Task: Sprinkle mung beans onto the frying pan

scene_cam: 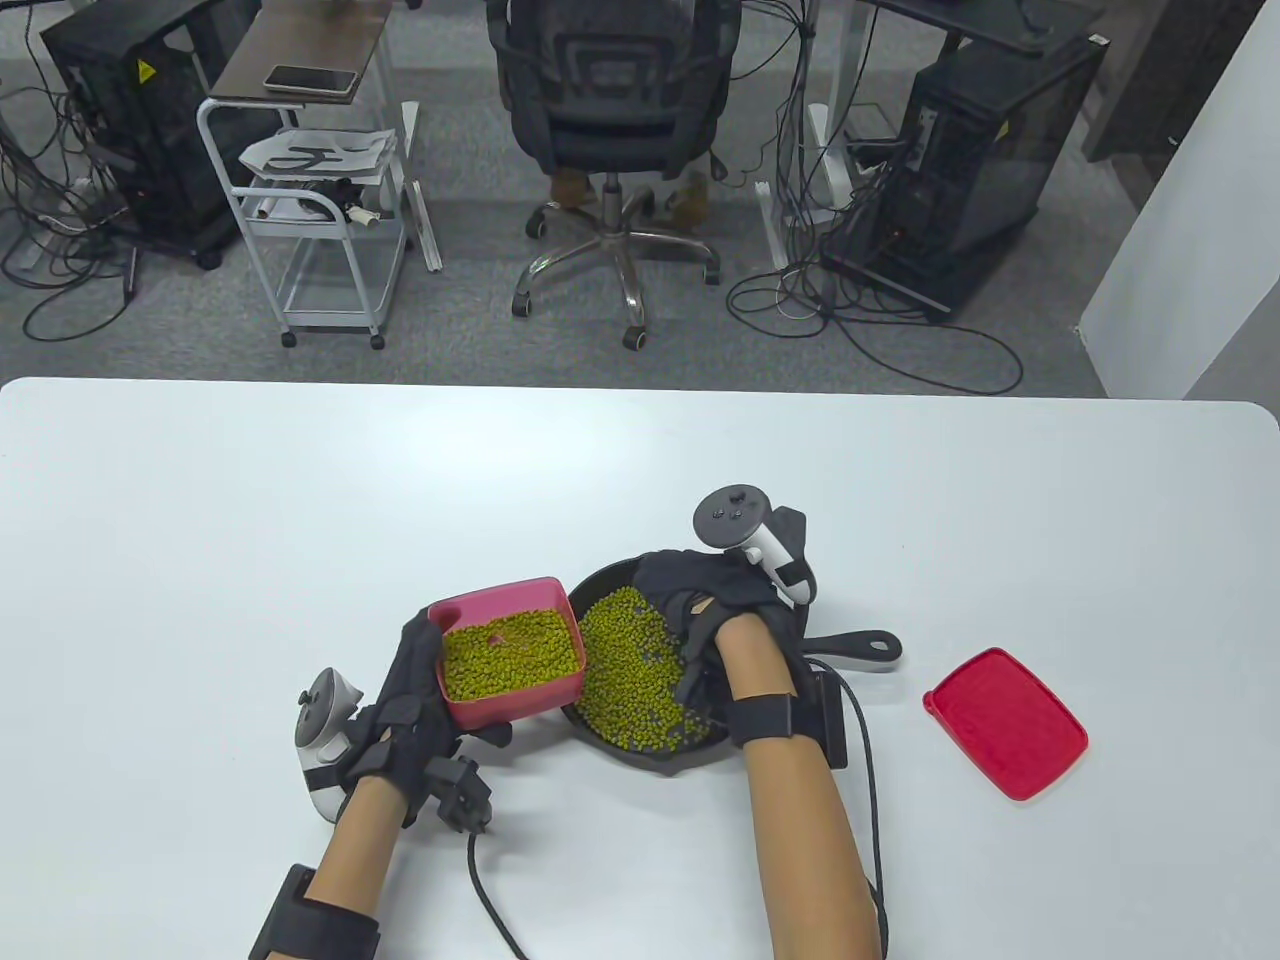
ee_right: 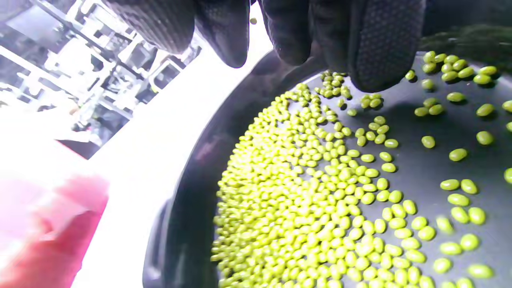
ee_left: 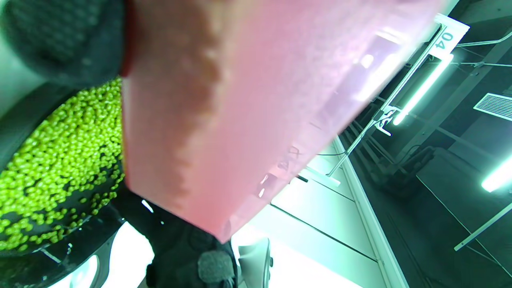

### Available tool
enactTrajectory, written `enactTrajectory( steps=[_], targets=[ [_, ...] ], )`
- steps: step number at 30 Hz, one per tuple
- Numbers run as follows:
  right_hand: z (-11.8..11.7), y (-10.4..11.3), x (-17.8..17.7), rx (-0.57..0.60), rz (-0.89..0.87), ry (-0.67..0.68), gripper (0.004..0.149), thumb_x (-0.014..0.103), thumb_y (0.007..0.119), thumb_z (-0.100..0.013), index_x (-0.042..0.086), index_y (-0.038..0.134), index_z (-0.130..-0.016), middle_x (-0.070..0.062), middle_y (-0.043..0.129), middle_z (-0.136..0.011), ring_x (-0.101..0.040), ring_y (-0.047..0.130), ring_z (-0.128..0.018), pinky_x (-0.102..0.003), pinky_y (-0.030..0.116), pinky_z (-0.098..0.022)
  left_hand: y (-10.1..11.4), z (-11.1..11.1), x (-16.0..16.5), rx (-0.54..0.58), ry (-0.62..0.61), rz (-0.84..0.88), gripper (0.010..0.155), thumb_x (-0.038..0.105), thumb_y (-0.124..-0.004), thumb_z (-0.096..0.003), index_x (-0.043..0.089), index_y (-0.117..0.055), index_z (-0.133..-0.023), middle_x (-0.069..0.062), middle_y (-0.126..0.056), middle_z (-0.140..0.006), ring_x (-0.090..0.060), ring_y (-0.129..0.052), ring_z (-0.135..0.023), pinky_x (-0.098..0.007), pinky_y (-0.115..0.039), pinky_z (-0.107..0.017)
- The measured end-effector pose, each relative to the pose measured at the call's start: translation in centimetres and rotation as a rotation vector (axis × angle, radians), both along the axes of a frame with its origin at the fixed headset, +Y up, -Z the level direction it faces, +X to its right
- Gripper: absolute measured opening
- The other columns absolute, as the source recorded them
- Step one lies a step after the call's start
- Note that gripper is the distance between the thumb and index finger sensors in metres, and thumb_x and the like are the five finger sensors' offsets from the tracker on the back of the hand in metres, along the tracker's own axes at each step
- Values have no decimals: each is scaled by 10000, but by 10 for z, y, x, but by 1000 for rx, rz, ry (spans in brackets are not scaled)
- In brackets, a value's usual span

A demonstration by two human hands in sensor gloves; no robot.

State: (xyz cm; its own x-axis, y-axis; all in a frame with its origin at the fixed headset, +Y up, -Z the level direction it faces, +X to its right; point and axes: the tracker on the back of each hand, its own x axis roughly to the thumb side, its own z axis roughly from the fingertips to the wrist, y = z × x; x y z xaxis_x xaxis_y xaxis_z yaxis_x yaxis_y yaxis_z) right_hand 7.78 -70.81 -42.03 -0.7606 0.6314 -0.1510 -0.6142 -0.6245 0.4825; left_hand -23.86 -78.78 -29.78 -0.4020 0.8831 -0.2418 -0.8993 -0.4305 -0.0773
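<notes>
left hand (scene_cam: pixel 405 700): grips the tub from its left side and underneath, near the table's front edge; it likely holds the tub up beside the pan so the other hand has a short reach for beans.
tub (scene_cam: pixel 510 650): pink, square, open on top, raised and tilted a little toward the pan, its right wall just over the pan's left rim; roughly half full of beans.
pan (scene_cam: pixel 600 580): black, round, flat on the table right of the tub, handle pointing toward the table's right edge.
beans (scene_cam: pixel 625 670): small, oval, yellow-green; they lie thick across the pan's left half and thin out to scattered singles on the right, bare black floor between them.
right hand (scene_cam: pixel 720 600): hovers over the pan's right part, palm down; in the right wrist view the fingertips (ee_right: pixel 384 60) hang bunched just above the beans, probably letting a pinch fall; whether any beans remain between them i cannot tell.
lid (scene_cam: pixel 1005 722): red, flat, set apart toward the table's right edge, out of the way.
</notes>
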Motion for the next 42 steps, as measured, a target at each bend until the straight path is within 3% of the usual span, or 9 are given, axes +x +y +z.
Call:
enactTrajectory(
  steps=[9, 15, 19, 22, 24, 25, 30, 34, 42],
  targets=[
    [36, 67, -6, 124, -122, 119, 546, 430, 718, -592, 161, 665, -1064, -273, 626, -1118, -583, 660, -904, -591, 735, -583, 0, 1, 7, 14, -29, -31, 797, 732, -530, -542, 289, -227, -1131, -229, -446, -1117, -440, -894, -703, -467, -918, -307],
    [70, 96, -62, 238, -124, 322, 530, 410, 760, -586, 166, 688, -1051, -254, 664, -1104, -568, 699, -887, -575, 758, -573, 2, 4, 15, 32, -59, -51, 798, 731, -533, -542, 288, -227, -1130, -230, -446, -1117, -442, -893, -704, -470, -916, -310],
    [83, 91, -105, 243, -19, 437, 521, 387, 792, -578, 170, 698, -1042, -250, 670, -1101, -559, 709, -887, -563, 766, -575, 3, 7, 18, 41, -72, -61, 798, 730, -533, -542, 286, -225, -1129, -229, -444, -1117, -442, -892, -705, -472, -916, -311],
    [85, 75, -131, 227, 206, 476, 545, 390, 820, -564, 182, 688, -1050, -245, 615, -1135, -555, 667, -925, -574, 753, -584, 5, 9, 20, 49, -79, -66, 797, 723, -531, -546, 278, -216, -1127, -236, -439, -1114, -445, -892, -698, -472, -917, -312],
    [84, 64, -139, 131, 354, 505, 661, 423, 857, -542, 182, 599, -1101, -262, 531, -1163, -565, 588, -963, -521, 739, -620, 7, 10, 22, 58, -92, -48, 798, 721, -525, -550, 265, -214, -1126, -242, -442, -1108, -441, -901, -682, -463, -925, -310],
    [84, 59, -142, 66, 388, 532, 802, 471, 887, -507, 176, 486, -1135, -286, 464, -1164, -563, 520, -985, -539, 724, -627, 9, 11, 24, 48, -108, -38, 796, 708, -536, -555, 262, -203, -1125, -250, -414, -1111, -460, -882, -695, -482, -915, -322],
    [79, 48, -150, 36, 374, 495, 836, 457, 924, -487, 154, 490, -1134, -301, 467, -1152, -592, 520, -955, -579, 770, -567, 4, 13, 24, 22, -67, -66, 796, 709, -536, -552, 255, -217, -1123, -248, -428, -1107, -453, -888, -679, -477, -917, -304],
    [76, 47, -154, 20, 317, 496, 818, 396, 940, -490, 156, 486, -1126, -332, 397, -1138, -608, 559, -894, -504, 822, -535, 6, 12, 23, 39, -26, -68, 794, 712, -536, -549, 261, -218, -1121, -237, -423, -1110, -455, -885, -680, -480, -917, -303],
    [75, 43, -169, 80, 289, 513, 661, 254, 989, -463, 147, 658, -1025, -264, 626, -1045, -512, 772, -753, -378, 907, -435, 0, 12, 23, 22, -22, -44, 791, 716, -518, -547, 261, -217, -1120, -232, -430, -1110, -443, -891, -669, -470, -922, -293]
  ],
)
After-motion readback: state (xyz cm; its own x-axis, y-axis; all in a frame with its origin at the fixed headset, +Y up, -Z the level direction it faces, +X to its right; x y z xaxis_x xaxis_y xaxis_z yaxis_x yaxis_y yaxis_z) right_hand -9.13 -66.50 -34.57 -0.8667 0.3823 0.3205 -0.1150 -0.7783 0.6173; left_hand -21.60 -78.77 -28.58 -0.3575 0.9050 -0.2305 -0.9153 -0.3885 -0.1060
